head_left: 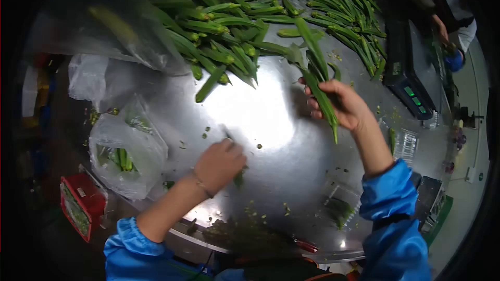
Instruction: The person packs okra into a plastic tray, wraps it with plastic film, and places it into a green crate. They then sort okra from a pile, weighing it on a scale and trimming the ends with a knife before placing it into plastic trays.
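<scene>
Several long green okra pods are held in my right hand, its fingers wrapped round them, right of the table's bright middle. My left hand is closed over the metal table, blurred by motion; a small green piece shows just below it, and what it holds, if anything, is hidden. Beyond both hands lies a large heap of okra, with a second spread of pods at the upper right.
A clear plastic bag with okra inside sits at the left, near a red container. A black scale stands at the right. Trimmings and a red-handled tool lie along the near edge. Another person's hand is at the upper right.
</scene>
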`<action>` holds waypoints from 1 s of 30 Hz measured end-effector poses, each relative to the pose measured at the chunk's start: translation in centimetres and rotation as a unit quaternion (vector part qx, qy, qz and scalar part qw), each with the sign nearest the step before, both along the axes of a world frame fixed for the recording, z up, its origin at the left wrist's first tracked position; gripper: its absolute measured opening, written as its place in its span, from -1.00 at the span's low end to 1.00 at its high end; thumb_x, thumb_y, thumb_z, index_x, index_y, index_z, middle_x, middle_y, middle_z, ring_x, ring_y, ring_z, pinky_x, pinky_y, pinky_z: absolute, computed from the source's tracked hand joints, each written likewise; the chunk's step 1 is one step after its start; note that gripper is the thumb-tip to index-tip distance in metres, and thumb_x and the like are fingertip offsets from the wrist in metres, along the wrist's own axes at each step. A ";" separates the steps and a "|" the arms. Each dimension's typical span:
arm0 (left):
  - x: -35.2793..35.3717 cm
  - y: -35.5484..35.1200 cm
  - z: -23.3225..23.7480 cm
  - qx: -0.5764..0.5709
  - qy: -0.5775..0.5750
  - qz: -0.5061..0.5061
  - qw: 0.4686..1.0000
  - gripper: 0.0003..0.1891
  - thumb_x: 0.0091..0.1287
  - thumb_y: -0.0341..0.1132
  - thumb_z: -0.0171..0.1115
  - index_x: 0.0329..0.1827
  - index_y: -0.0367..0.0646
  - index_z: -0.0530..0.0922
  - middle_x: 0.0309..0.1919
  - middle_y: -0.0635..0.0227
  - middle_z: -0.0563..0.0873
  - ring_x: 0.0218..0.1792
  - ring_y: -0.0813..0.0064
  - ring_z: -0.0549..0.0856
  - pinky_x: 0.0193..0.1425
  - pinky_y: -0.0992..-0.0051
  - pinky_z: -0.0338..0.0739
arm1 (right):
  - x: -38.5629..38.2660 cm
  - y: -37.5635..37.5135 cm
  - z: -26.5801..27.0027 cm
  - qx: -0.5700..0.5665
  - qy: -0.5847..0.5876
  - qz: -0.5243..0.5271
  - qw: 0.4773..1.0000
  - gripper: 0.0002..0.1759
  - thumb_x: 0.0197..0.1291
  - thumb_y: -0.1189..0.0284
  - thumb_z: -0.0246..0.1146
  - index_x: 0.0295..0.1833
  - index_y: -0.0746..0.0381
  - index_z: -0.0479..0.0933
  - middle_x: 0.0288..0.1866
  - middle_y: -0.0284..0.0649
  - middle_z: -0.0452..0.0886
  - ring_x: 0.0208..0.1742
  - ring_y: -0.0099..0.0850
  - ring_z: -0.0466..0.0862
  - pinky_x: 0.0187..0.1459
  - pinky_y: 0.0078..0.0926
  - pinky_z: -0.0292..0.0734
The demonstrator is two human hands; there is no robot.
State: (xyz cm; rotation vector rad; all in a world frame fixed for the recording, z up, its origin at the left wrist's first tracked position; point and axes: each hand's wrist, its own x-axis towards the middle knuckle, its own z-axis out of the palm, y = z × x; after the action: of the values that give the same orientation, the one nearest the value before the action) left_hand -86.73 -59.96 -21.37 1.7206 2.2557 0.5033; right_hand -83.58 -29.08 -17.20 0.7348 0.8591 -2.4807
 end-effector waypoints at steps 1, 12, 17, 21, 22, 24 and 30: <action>-0.4 -0.4 -0.2 0.006 0.011 -0.015 1.000 -0.84 0.08 -0.39 0.12 -0.26 -0.13 0.49 -0.27 0.29 0.56 -0.23 0.30 0.48 -0.19 0.43 0.45 | 1.4 -0.3 0.1 -0.068 0.048 -0.014 0.996 -0.51 0.21 0.45 -0.04 0.25 0.39 0.16 -0.15 -0.11 0.51 -0.34 -0.37 0.53 -0.38 -0.40 0.48; 3.3 7.9 5.7 0.269 -0.763 0.312 0.499 -0.76 0.35 -0.32 0.03 0.00 -0.23 0.32 -0.23 0.29 0.55 -0.28 0.45 0.60 -0.20 0.46 0.55 | 4.9 -6.8 5.3 0.122 0.032 -0.063 0.990 -0.52 0.17 0.52 -0.01 0.23 0.42 0.21 0.09 -0.09 0.42 0.02 -0.34 0.50 0.08 -0.40 0.43; 3.6 6.3 5.4 0.323 -0.641 0.396 0.572 -0.65 0.19 -0.55 0.15 0.03 -0.21 0.32 -0.21 0.33 0.55 -0.28 0.57 0.57 -0.25 0.57 0.51 | 5.6 -7.2 5.8 0.140 0.093 -0.022 0.985 -0.44 0.12 0.57 -0.02 0.29 0.41 0.16 0.26 -0.08 0.28 0.26 -0.37 0.30 0.29 -0.46 0.16; 3.1 3.5 5.3 0.355 -0.632 0.446 0.524 -0.61 0.20 -0.56 0.12 0.10 -0.17 0.30 -0.20 0.33 0.56 -0.24 0.51 0.60 -0.27 0.54 0.51 | 6.3 -6.9 4.5 0.207 0.112 0.047 0.971 -0.40 0.10 0.59 -0.01 0.32 0.42 0.13 0.33 -0.04 0.22 0.33 -0.31 0.25 0.33 -0.44 0.07; 3.1 2.9 5.1 0.354 -0.632 0.448 0.524 -0.61 0.20 -0.56 0.12 0.10 -0.17 0.30 -0.20 0.33 0.56 -0.24 0.51 0.60 -0.27 0.54 0.51 | 6.2 -7.2 4.2 0.137 0.116 0.025 0.983 -0.40 0.10 0.59 -0.01 0.31 0.42 0.13 0.32 -0.03 0.23 0.33 -0.29 0.25 0.34 -0.44 0.06; 3.4 2.3 4.5 0.373 -0.706 0.392 0.456 -0.60 0.20 -0.55 0.14 0.09 -0.17 0.29 -0.15 0.29 0.56 -0.24 0.47 0.62 -0.22 0.49 0.54 | 6.3 -8.1 4.4 0.057 0.099 -0.037 0.993 -0.45 0.07 0.59 -0.01 0.25 0.46 0.21 0.11 -0.05 0.44 0.15 -0.29 0.42 0.24 -0.46 0.20; 3.5 3.0 3.9 0.314 -0.737 0.348 0.488 -0.72 0.24 -0.49 0.11 0.01 -0.15 0.36 -0.06 0.23 0.58 -0.10 0.45 0.58 -0.15 0.40 0.48 | 7.1 -10.4 4.7 0.156 0.061 0.172 0.971 -0.68 0.04 0.61 -0.02 -0.02 0.34 0.32 -0.47 -0.25 0.45 -0.49 -0.49 0.45 -0.32 -0.56 0.38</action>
State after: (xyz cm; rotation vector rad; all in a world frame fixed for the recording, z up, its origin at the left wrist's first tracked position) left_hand -83.20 -56.95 -17.46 -0.1743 1.1056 2.0578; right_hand -76.46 -39.51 -12.54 0.4829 1.3223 -2.1225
